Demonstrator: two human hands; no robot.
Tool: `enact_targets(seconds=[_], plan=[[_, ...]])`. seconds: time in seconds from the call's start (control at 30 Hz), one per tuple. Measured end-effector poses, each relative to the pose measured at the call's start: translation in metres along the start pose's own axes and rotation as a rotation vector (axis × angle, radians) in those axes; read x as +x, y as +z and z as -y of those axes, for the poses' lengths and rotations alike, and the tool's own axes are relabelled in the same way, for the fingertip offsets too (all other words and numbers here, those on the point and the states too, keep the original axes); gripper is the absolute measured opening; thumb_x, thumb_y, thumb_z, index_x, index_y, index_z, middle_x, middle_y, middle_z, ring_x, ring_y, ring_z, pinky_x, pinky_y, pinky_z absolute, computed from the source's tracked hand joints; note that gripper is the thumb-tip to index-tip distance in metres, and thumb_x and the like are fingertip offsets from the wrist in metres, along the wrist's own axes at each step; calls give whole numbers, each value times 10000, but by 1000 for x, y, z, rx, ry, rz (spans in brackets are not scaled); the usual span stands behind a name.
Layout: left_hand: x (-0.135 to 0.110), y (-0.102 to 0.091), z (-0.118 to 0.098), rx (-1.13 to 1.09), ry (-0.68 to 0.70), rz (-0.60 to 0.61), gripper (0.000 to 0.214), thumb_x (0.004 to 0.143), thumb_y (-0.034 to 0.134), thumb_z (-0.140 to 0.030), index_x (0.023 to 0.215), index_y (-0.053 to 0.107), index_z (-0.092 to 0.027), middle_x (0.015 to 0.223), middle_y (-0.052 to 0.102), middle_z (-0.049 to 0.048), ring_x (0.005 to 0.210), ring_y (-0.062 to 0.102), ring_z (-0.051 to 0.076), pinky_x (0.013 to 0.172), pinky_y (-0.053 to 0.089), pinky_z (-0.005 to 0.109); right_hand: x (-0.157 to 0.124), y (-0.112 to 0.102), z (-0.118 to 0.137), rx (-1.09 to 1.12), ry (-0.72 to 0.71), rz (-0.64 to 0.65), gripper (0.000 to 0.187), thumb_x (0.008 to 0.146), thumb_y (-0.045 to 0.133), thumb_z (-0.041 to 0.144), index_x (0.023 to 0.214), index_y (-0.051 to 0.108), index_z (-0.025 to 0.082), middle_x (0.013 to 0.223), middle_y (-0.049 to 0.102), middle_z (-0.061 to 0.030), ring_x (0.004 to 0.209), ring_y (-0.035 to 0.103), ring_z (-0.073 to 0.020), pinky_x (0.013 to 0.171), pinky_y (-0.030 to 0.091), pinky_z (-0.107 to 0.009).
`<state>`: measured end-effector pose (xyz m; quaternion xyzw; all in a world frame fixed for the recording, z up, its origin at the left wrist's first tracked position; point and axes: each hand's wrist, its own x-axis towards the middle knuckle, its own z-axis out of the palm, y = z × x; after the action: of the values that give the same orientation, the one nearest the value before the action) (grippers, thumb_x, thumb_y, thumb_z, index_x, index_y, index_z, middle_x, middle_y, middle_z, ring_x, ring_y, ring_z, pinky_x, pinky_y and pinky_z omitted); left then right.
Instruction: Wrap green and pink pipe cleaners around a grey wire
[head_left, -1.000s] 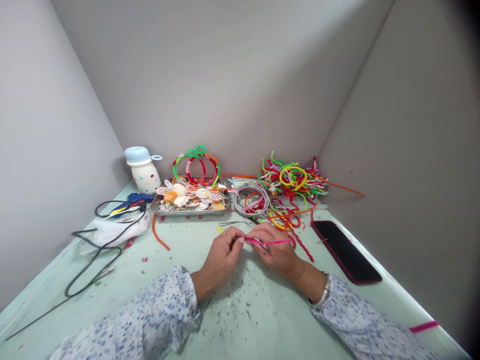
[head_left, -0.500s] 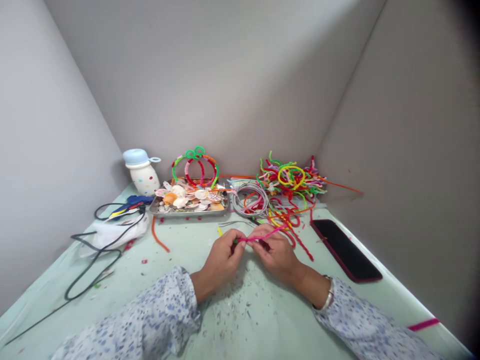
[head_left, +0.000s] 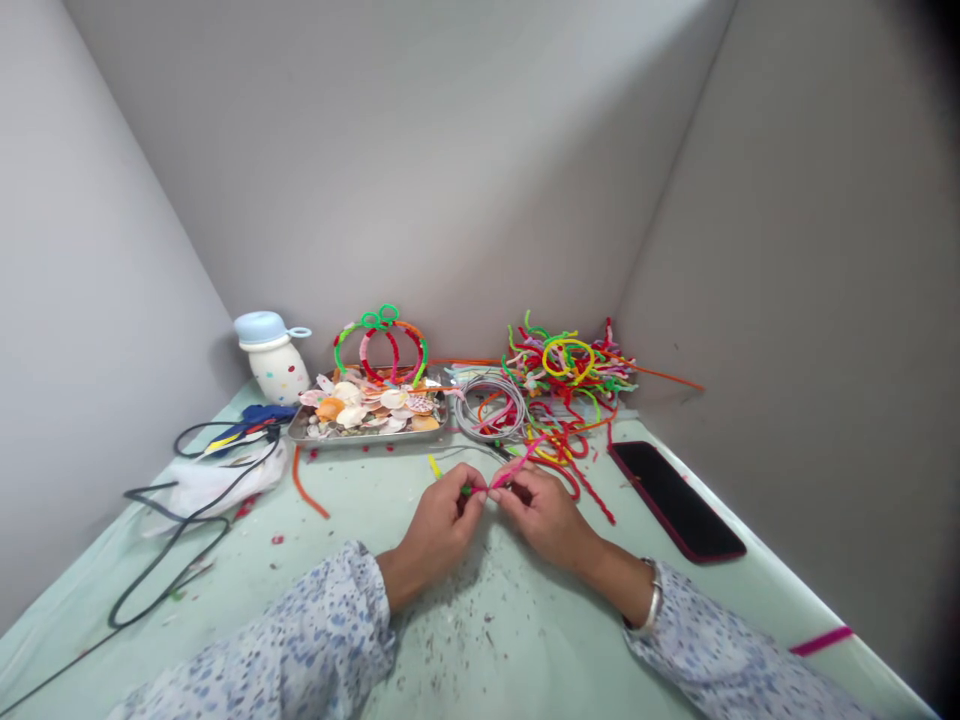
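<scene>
A pink pipe cleaner (head_left: 527, 457) runs between my two hands, its free end sticking up past my right fingers. My left hand (head_left: 444, 510) pinches it between thumb and forefinger, and a bit of green shows beside that grip. Right alongside, my right hand (head_left: 541, 513) is closed on the pink strand, thumb against forefinger. The fingertips of both hands nearly meet just above the table. A short yellow piece (head_left: 435, 466) lies behind my left hand. What sits inside my curled fingers is hidden.
Behind my hands are a metal tray (head_left: 367, 437) of shells, a pipe-cleaner pumpkin shape (head_left: 424, 350), a grey wire coil (head_left: 517, 410) and a pile of pipe cleaners (head_left: 540, 365). A phone (head_left: 679, 500) lies right; a bottle (head_left: 276, 372) and black cable (head_left: 120, 600) are left.
The pink pipe cleaner's free end now points more steeply upward, and my right fingers have turned a little around it. The whole view has shifted slightly.
</scene>
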<state>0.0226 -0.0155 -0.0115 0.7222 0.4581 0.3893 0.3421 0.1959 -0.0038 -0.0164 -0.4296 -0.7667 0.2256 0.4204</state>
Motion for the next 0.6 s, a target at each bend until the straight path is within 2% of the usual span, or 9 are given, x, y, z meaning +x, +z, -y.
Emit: enact_targets(seconds=[0.1,0.27,0.6], plan=[[4,1,1,9,17,9,112,875,464,-249,851,539,-168,669,478,-30,568,393,110,529,311,218,0,0,-5,32,38,19,105,863,592,260,842,659,182,766,623,-18,661,580,-144,607,461,-261],[8,1,3,33,30,6,111,877,463,-241,841,539,-169,661,481,-31,570,399,112,531,309,220,2,1,-6,215,179,96,163,886,552,327,822,613,190,581,548,41,444,522,-107,467,416,-233],[6,1,2,81,54,21,120,888,458,-244,848,542,-168,678,491,-26,597,407,118,557,311,229,1,-1,-4,244,230,133,160,887,547,323,832,611,187,509,526,61,445,516,-106,467,399,-217]])
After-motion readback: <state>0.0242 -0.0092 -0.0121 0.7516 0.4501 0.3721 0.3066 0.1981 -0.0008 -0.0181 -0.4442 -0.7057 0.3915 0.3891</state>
